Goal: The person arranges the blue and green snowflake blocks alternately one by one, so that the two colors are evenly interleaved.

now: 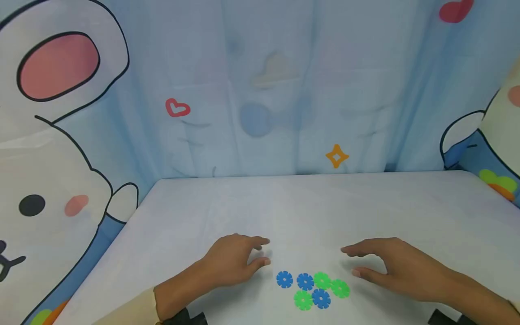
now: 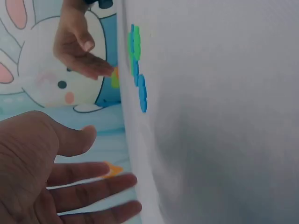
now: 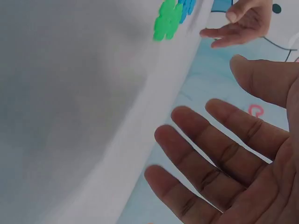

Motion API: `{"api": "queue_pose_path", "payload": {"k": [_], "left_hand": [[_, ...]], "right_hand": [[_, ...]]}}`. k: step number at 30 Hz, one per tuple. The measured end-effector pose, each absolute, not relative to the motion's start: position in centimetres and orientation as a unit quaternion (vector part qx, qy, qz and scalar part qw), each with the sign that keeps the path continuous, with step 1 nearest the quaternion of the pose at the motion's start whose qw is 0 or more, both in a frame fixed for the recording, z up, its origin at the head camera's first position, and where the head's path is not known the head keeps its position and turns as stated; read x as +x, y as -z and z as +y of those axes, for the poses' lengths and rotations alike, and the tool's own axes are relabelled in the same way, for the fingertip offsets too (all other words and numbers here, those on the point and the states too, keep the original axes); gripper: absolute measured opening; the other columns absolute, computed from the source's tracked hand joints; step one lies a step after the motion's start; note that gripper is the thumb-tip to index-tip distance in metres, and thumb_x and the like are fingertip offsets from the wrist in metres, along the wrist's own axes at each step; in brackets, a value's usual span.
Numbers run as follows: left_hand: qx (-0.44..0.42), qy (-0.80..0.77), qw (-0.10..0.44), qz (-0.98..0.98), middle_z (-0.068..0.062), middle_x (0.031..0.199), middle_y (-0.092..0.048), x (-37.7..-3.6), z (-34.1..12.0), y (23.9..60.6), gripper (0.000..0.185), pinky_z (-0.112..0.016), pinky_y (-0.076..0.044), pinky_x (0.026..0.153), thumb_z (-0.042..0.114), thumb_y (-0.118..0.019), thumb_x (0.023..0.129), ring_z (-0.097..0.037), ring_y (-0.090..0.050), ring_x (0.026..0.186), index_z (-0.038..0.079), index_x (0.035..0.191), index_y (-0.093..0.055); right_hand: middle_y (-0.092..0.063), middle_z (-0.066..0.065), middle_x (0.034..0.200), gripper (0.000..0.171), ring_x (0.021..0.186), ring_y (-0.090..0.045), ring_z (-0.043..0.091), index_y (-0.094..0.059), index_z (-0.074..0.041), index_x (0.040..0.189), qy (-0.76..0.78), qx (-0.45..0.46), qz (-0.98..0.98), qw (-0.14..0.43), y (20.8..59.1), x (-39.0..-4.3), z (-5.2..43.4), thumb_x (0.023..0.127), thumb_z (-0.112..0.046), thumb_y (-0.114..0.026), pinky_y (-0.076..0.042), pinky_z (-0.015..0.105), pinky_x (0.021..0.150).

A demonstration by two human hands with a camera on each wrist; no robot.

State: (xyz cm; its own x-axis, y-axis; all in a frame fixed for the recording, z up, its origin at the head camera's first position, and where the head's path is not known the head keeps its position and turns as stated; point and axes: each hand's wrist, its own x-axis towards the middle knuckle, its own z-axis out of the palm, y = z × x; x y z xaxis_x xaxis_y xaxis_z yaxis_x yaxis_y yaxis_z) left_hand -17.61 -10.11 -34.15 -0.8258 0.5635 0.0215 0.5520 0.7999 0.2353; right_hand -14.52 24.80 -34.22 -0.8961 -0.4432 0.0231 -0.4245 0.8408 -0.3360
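Blue and green snowflake discs (image 1: 313, 286) on white table (image 1: 284, 207), both hands hovering relaxed, empty, left hand (image 1: 233, 262), right hand (image 1: 396, 268)

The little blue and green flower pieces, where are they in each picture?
Head view: the flower pieces lie low in the middle, on the table between both hands.
Left wrist view: the flower pieces are top left of middle, seen edge-on.
Right wrist view: the flower pieces are at the top, middle.
Shared landmark: the white table.
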Motion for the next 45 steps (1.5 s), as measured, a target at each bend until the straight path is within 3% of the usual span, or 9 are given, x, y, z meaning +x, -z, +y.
{"api": "queue_pose_path", "payload": {"k": [3, 6, 11, 18, 25, 36, 45], "left_hand": [[0.318, -0.142, 0.026, 0.937, 0.012, 0.100, -0.074, -17.6, -9.3, 34.2, 0.035, -0.030, -0.053, 0.079, 0.040, -0.066, 0.093, -0.010, -0.067, 0.093, 0.024, 0.124, -0.067], [0.336, -0.152, 0.040, 0.929, 0.014, 0.096, -0.073, -17.8, -8.4, 34.3, 0.032, -0.027, -0.052, 0.083, 0.037, -0.070, 0.091, -0.009, -0.065, 0.101, 0.025, 0.120, -0.070], [0.360, -0.132, 0.059, 0.922, 0.016, 0.095, -0.071, -18.0, -7.1, 34.9, 0.038, -0.023, -0.050, 0.082, 0.040, -0.076, 0.085, -0.004, -0.063, 0.097, 0.028, 0.120, -0.070], [0.379, -0.100, 0.074, 0.917, 0.016, 0.094, -0.066, -18.2, -6.4, 35.4, 0.041, -0.020, -0.046, 0.076, 0.046, -0.086, 0.071, -0.002, -0.055, 0.088, 0.033, 0.108, -0.074], [0.377, -0.091, 0.069, 0.919, 0.015, 0.090, -0.065, -18.2, -6.4, 35.5, 0.033, -0.019, -0.043, 0.073, 0.045, -0.086, 0.071, -0.001, -0.051, 0.084, 0.034, 0.100, -0.075], [0.376, -0.092, 0.049, 0.921, 0.015, 0.089, -0.066, -18.1, -6.3, 35.5, 0.028, -0.019, -0.045, 0.075, 0.043, -0.085, 0.073, -0.002, -0.054, 0.086, 0.033, 0.097, -0.077], [0.367, -0.086, 0.060, 0.924, 0.016, 0.089, -0.063, -17.8, -6.3, 35.3, 0.024, -0.018, -0.044, 0.076, 0.040, -0.085, 0.074, -0.002, -0.050, 0.086, 0.030, 0.094, -0.075]], "right_hand": [[-0.067, -0.023, 0.110, 0.039, 0.096, -0.063, 0.000, -0.067, -0.034, 0.119, 0.176, -0.260, 0.949, 0.030, 33.9, -14.8, 23.5, 0.085, -0.053, -0.070, -0.056, 0.030, 0.081], [-0.066, -0.024, 0.105, 0.035, 0.090, -0.059, -0.005, -0.068, -0.034, 0.115, 0.195, -0.276, 0.940, 0.051, 33.9, -15.1, 22.3, 0.084, -0.049, -0.073, -0.054, 0.025, 0.075], [-0.063, -0.025, 0.099, 0.029, 0.086, -0.056, -0.005, -0.070, -0.036, 0.109, 0.211, -0.285, 0.930, 0.095, 34.4, -15.6, 20.9, 0.082, -0.046, -0.076, -0.051, 0.023, 0.072], [-0.057, -0.023, 0.087, 0.028, 0.076, -0.050, -0.004, -0.072, -0.033, 0.103, 0.199, -0.299, 0.929, 0.091, 35.3, -16.1, 19.7, 0.077, -0.042, -0.082, -0.046, 0.022, 0.066], [-0.055, -0.021, 0.085, 0.025, 0.075, -0.048, -0.002, -0.072, -0.036, 0.098, 0.184, -0.287, 0.935, 0.095, 35.7, -16.2, 19.3, 0.076, -0.044, -0.082, -0.046, 0.021, 0.065], [-0.056, -0.022, 0.088, 0.026, 0.078, -0.049, -0.003, -0.075, -0.030, 0.101, 0.193, -0.293, 0.931, 0.100, 35.7, -16.2, 19.4, 0.077, -0.039, -0.082, -0.048, 0.022, 0.069], [-0.055, -0.021, 0.089, 0.026, 0.082, -0.049, -0.001, -0.067, -0.035, 0.096, 0.203, -0.272, 0.934, 0.113, 35.8, -16.1, 19.3, 0.077, -0.039, -0.083, -0.048, 0.024, 0.074]]}}
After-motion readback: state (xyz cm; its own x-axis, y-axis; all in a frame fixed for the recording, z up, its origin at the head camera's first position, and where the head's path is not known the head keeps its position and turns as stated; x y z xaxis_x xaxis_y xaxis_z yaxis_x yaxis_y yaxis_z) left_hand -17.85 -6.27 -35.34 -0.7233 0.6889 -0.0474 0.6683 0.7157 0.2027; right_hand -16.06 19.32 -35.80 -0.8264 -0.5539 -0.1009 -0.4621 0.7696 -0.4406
